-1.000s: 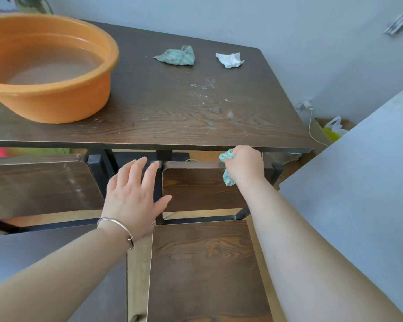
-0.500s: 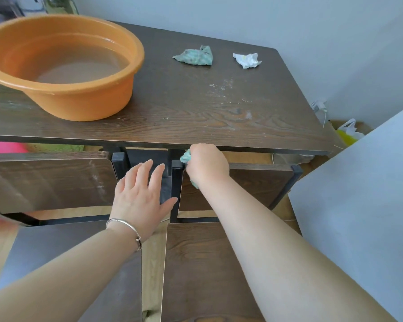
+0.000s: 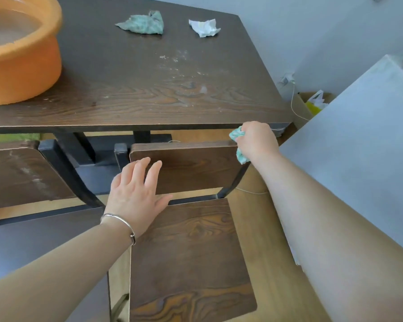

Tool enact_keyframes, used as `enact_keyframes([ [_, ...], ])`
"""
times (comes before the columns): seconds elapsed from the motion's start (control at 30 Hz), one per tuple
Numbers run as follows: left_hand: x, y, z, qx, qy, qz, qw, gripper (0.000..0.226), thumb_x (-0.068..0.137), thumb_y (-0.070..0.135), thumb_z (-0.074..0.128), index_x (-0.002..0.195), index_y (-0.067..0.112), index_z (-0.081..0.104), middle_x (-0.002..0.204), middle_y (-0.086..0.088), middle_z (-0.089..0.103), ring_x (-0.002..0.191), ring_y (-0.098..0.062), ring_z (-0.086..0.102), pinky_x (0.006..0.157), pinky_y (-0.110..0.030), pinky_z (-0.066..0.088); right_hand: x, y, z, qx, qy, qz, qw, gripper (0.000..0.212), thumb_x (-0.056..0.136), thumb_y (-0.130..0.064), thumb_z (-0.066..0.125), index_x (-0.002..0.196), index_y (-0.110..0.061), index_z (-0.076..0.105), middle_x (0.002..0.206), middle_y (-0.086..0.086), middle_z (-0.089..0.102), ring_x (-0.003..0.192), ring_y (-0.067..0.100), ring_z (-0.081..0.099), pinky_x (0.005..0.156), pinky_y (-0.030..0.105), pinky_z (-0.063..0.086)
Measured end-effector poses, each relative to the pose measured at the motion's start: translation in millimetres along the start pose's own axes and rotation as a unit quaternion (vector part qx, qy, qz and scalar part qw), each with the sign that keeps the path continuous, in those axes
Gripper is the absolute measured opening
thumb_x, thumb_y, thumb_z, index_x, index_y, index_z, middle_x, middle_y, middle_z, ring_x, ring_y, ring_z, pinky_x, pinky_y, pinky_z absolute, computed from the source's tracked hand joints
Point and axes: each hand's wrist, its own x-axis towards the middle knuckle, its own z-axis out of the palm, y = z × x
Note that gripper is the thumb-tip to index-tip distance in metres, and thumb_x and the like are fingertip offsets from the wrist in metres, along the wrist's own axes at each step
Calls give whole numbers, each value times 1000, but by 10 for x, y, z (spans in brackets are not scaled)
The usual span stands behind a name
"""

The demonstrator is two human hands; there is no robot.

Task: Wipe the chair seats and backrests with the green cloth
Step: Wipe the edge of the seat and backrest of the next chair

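Gripping the green cloth (image 3: 237,135) in the curled fingers of the right hand (image 3: 257,141), up at the top right corner of the backrest (image 3: 191,166), just under the desk (image 3: 149,94) edge. Bracing with the left hand (image 3: 135,189), fingers straight and spread, flat on the backrest's left end above the seat (image 3: 191,252). Tight up there: easy to rap knuckles on the desk edge in a sweep along the top. Could jolt the desk too and slop water from the orange basin (image 3: 21,66) at its left. Thin white cord (image 3: 249,191) by the right post, ready to snag. Also about: a spare rag (image 3: 142,23) and crumpled tissue (image 3: 204,27) on the far side of the desk, a second chair (image 3: 21,177) to the left, a grey slab (image 3: 358,135) crowding the right arm.
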Motion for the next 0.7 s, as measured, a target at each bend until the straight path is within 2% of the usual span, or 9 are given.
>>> enact_keyframes([
  [0.13, -48, 242, 177, 9, -31, 21, 999, 76, 84, 57, 59, 144, 17, 38, 144, -12, 42, 131, -35, 39, 101, -52, 42, 130, 280, -51, -7, -10, 15, 1000, 25, 91, -29, 62, 110, -12, 66, 88, 5, 57, 78, 23, 53, 65, 30, 41],
  [0.23, -95, 352, 313, 13, -49, 45, 998, 76, 82, 56, 62, 142, 14, 40, 143, -14, 43, 128, -36, 40, 97, -53, 43, 213, 404, -174, -3, -4, 3, 1000, 27, 90, -23, 63, 113, -10, 67, 104, 10, 65, 91, 28, 60, 71, 30, 45],
  [0.3, -147, 408, 414, 17, -59, 62, 996, 77, 79, 55, 66, 139, 13, 44, 140, -16, 46, 126, -37, 43, 93, -53, 44, 259, 486, -247, 5, 23, 13, 1000, 33, 91, -24, 64, 121, -10, 64, 115, 12, 64, 105, 30, 60, 76, 29, 44],
  [0.37, -198, 448, 484, 22, -67, 72, 995, 77, 78, 55, 67, 138, 13, 45, 140, -16, 47, 125, -37, 43, 94, -52, 45, 283, 523, -257, 5, 27, 19, 999, 38, 92, -26, 64, 127, -10, 59, 120, 12, 62, 110, 30, 59, 77, 29, 45],
  [0.43, -230, 474, 527, 27, -77, 75, 994, 76, 80, 57, 64, 140, 14, 43, 141, -15, 45, 128, -37, 42, 96, -52, 44, 280, 496, -223, 18, -6, 19, 1000, 39, 92, -23, 65, 128, -10, 57, 120, 12, 61, 105, 30, 61, 81, 33, 52],
  [0.5, -254, 473, 565, 22, -78, 73, 994, 77, 78, 58, 64, 138, 15, 45, 140, -15, 46, 127, -37, 43, 95, -52, 45, 277, 453, -170, 44, -25, 23, 998, 37, 90, -19, 64, 126, -10, 59, 116, 12, 63, 96, 28, 64, 78, 34, 56],
  [0.63, -304, 421, 628, 23, -75, 78, 994, 77, 75, 57, 68, 135, 12, 50, 137, -15, 49, 123, -37, 47, 91, -51, 48, 258, 381, -113, 48, -15, 43, 998, 36, 92, -24, 65, 125, -10, 60, 114, 11, 63, 84, 23, 55, 65, 30, 45],
  [0.7, -325, 379, 621, 22, -69, 79, 994, 77, 74, 57, 70, 134, 12, 51, 135, -15, 51, 121, -37, 49, 90, -50, 49, 207, 325, -82, 55, -17, 47, 997, 37, 92, -26, 65, 125, -11, 60, 113, 10, 64, 81, 21, 55, 63, 29, 46],
])
